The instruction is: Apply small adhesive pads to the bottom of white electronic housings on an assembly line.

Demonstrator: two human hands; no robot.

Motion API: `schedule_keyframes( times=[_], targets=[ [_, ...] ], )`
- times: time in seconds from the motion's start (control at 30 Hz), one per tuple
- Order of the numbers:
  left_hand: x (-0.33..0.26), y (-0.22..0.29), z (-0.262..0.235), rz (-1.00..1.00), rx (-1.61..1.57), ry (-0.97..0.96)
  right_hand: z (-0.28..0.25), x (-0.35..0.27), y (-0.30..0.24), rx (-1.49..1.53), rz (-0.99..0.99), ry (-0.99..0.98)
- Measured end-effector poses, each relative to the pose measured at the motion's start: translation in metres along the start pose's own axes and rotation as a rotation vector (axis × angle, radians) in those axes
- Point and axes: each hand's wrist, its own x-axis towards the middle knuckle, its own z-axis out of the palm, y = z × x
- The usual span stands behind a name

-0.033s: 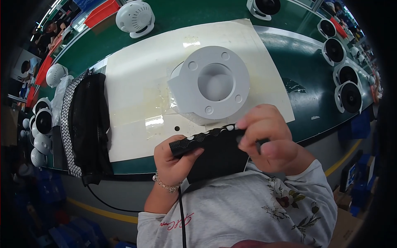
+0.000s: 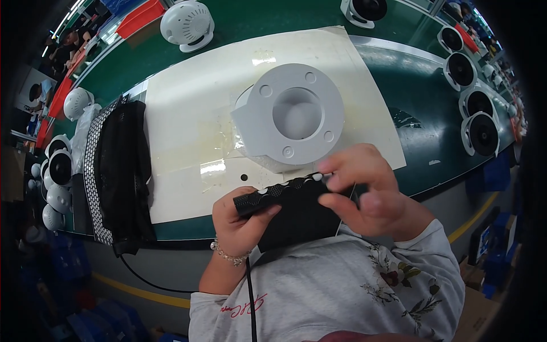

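Observation:
A black perforated sheet (image 2: 285, 191) with round white dots along its upper edge is held slanting in front of my body. My left hand (image 2: 242, 221) is closed around its left end, thumb on the near side. At the right end my right hand (image 2: 370, 191) grips the sheet, its fingertips on the upper edge by the last white dot and its thumb lower, against the dark face. Just beyond lies a pale grey round housing (image 2: 333, 108) with a deep central hole, on a cream mat (image 2: 188, 114).
Black mesh covers (image 2: 121, 165) lie piled on the left. White fans (image 2: 187, 24) stand along the far side and both ends of the green table (image 2: 410, 108). Red bins (image 2: 141, 18) line the far left edge. A black cable (image 2: 250, 290) hangs over my shirt.
My right hand has shifted slightly left along the sheet, and its thumb now stretches further left. The left hand and the sheet stay in place.

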Motion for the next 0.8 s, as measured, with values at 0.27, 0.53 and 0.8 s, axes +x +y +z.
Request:
schedule_keyframes(
  times=[0.27,0.53,0.8],
  targets=[
    [0.0,-0.001,0.0,-0.059,0.002,0.008,-0.01,0.001,0.004,0.341,0.014,-0.342],
    [0.013,0.004,0.005,0.532,0.365,-0.075,-0.022,0.058,0.052,0.149,0.253,0.031],
    [0.018,-0.006,0.005,0.506,0.367,-0.126,-0.027,0.07,0.049,0.236,0.464,-0.075]
  ],
)
